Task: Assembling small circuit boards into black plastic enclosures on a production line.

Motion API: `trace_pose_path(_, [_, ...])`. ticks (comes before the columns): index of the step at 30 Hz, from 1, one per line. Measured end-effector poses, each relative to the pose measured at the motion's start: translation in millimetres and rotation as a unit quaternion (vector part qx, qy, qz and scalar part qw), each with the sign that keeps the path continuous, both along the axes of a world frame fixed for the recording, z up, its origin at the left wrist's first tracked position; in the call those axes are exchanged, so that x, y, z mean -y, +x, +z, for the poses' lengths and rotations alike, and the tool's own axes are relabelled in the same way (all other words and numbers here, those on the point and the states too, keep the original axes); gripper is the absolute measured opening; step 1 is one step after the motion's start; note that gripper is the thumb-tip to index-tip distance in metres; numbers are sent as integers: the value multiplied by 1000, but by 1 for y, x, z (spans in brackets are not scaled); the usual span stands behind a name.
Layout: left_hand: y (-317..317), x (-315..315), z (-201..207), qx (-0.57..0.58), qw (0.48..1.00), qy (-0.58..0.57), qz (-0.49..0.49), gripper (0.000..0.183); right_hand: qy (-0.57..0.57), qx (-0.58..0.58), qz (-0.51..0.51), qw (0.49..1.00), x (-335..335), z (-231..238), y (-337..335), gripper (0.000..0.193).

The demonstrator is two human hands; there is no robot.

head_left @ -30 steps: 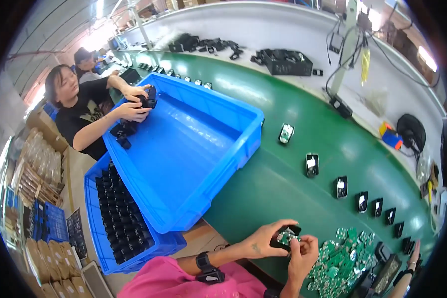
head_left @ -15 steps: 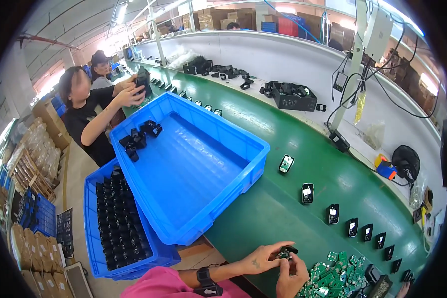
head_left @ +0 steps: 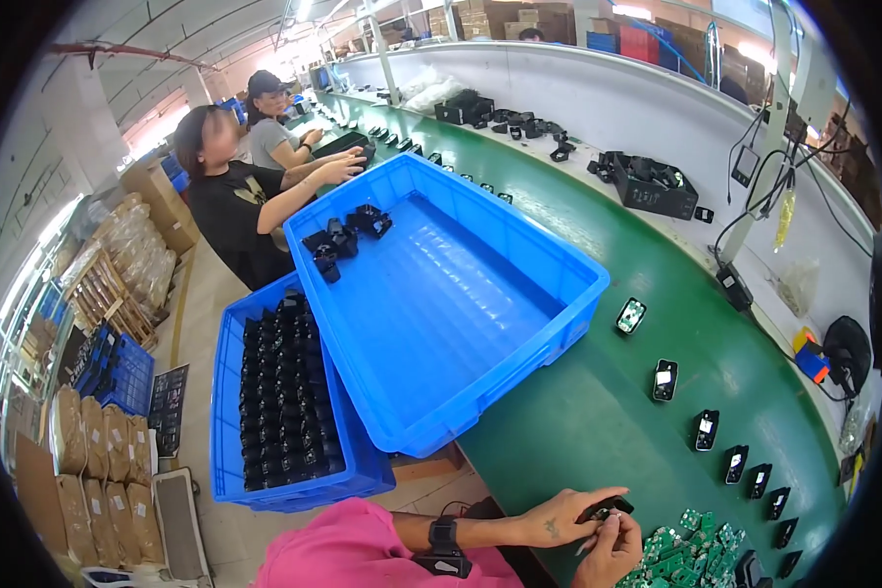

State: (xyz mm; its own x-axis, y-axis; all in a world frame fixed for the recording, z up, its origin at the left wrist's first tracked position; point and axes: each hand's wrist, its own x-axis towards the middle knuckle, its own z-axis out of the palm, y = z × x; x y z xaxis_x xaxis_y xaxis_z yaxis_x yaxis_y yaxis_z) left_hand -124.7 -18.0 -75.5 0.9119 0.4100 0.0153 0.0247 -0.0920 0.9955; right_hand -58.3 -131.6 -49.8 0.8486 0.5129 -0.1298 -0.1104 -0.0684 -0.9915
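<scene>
Low over the green bench, my left hand [head_left: 557,519] is closed round a small black plastic housing [head_left: 614,507], its index finger stretched along the far side. Against the near side of the housing, my right hand [head_left: 612,552] pinches with thumb and fingers. Those fingers partly hide the inside of the housing. Right beside my right hand lies a heap of small green circuit boards [head_left: 691,554]. Beyond it, a curved row of black housings, one of them the near-middle housing [head_left: 706,429], stands spaced along the bench. Pale or green parts show inside several.
A large blue bin [head_left: 441,323] with a few black parts overhangs the bench's left edge. Below it, another blue bin [head_left: 227,392] holds rows of black parts. Two people stand at the far left. A black box [head_left: 652,186] and cables line the back ledge.
The view has turned left, so the scene sits further right. My hands stay at the housing, the right fingers now over its near side. The nearer person has lowered a dark tray-like thing.
</scene>
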Motion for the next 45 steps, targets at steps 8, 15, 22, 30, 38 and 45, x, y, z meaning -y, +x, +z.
trace_pose_path(8, [5,-2,8,-30,998,12,49,52,-8,-4,-78,997,-9,2,-1,16])
trace_pose_path(15, [11,-2,10,41,993,-91,62,60,-120,309,-43,942,9,16,18,7])
trace_pose_path(22, [-1,-8,25,17,998,62,-13,64,-125,276,122,945,28,27,29,6])
trace_pose_path(30, [1,-12,32,21,980,189,-51,59,-140,261,178,938,28,28,38,8])
trace_pose_path(38, [6,-6,19,21,984,176,12,49,-163,271,61,947,13,12,24,9])
trace_pose_path(45, [0,-15,27,-10,998,-40,-42,56,-118,67,-16,991,16,0,23,12])
